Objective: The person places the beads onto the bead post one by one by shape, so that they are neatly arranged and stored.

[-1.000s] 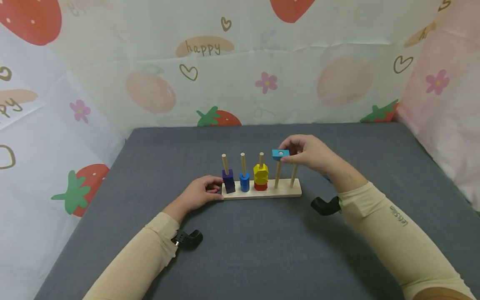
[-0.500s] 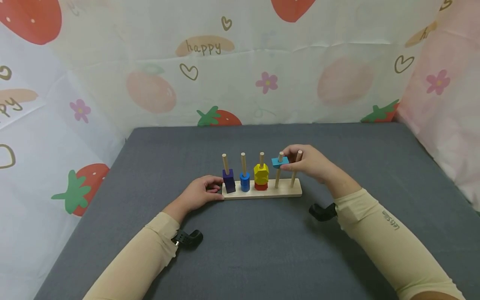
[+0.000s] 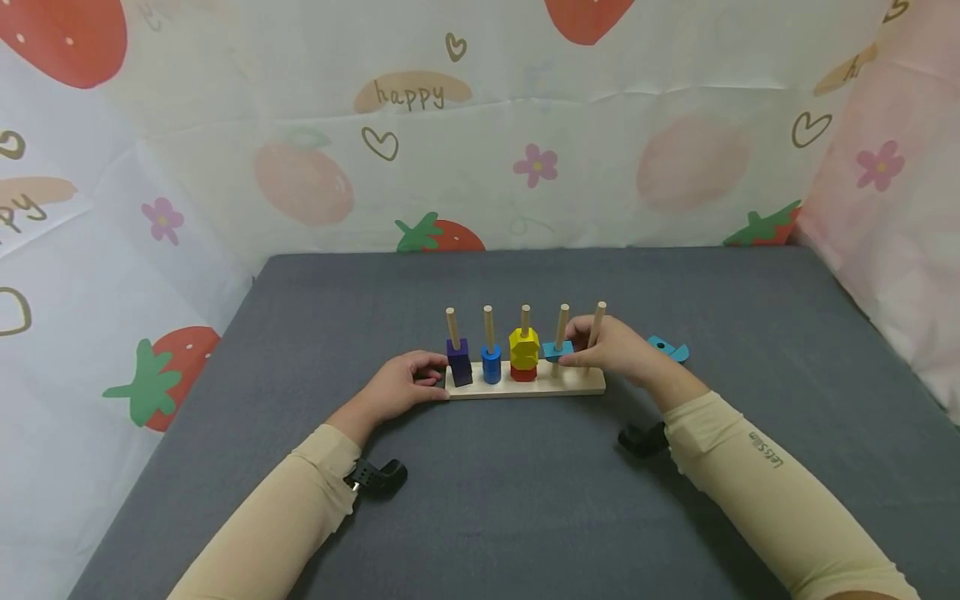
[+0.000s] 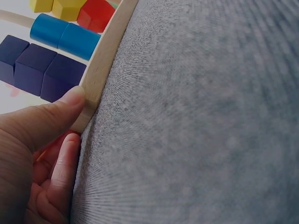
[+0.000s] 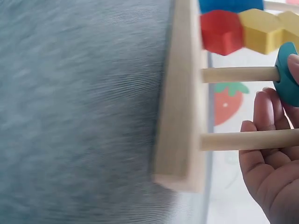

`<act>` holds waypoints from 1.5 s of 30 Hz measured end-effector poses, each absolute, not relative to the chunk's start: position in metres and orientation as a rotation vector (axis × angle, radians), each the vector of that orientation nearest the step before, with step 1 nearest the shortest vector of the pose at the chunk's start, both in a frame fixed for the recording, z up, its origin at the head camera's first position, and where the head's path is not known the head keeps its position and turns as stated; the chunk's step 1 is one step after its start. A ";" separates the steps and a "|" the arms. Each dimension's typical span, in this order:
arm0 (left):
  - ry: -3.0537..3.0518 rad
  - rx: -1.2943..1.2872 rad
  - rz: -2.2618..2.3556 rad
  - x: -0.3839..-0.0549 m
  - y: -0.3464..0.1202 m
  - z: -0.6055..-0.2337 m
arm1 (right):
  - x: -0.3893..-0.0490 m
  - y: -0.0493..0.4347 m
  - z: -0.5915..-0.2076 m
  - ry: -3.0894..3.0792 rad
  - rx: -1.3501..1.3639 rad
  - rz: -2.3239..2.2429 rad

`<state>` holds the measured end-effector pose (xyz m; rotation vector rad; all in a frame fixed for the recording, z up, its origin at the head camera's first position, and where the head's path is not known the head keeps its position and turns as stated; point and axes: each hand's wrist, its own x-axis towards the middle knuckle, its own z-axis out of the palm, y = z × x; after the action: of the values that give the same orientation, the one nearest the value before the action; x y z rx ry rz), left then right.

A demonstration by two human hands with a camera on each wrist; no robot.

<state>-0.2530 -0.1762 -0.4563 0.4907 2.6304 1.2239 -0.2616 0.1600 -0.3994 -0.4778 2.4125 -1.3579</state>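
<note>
In the head view, my right hand (image 3: 611, 346) pinches a light-blue block (image 3: 555, 351) that is threaded on the fourth peg of a wooden peg stacker (image 3: 581, 383). The right wrist view shows this block (image 5: 283, 70) partway along its peg, apart from the base, beneath my thumb. My left hand (image 3: 401, 386) grips the left end of the base; its thumb (image 4: 70, 100) presses the wood beside the purple blocks (image 4: 35, 67). Blue cylinders (image 3: 491, 365) fill the lower second peg. On the third, yellow blocks (image 3: 524, 344) sit above a red one (image 3: 523, 372). The fifth peg (image 3: 597, 321) is bare.
More light-blue pieces (image 3: 669, 348) lie on the grey tabletop (image 3: 510, 508) behind my right wrist, partly hidden by it. A printed cloth (image 3: 480, 125) hangs behind the table and along its sides.
My right hand has come down with the light-blue block, from the top of the fourth peg to lower along it. Light-blue pieces behind the wrist have come into view. My left hand stays put.
</note>
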 end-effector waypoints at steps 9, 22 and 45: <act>2.637 0.478 1.213 -0.253 -0.176 -0.456 | -0.263 0.160 -0.413 2.449 -0.456 -1.268; 2.647 0.482 1.205 -0.255 -0.175 -0.456 | -0.263 0.163 -0.416 2.442 -0.413 -1.182; 2.631 0.500 1.223 -0.256 -0.176 -0.458 | -0.264 0.233 -0.387 2.563 -0.371 -1.196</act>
<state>-0.2562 -0.1758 -0.4585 0.4998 2.6311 1.2234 -0.2643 0.2332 -0.3869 -0.3711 2.5629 -1.1964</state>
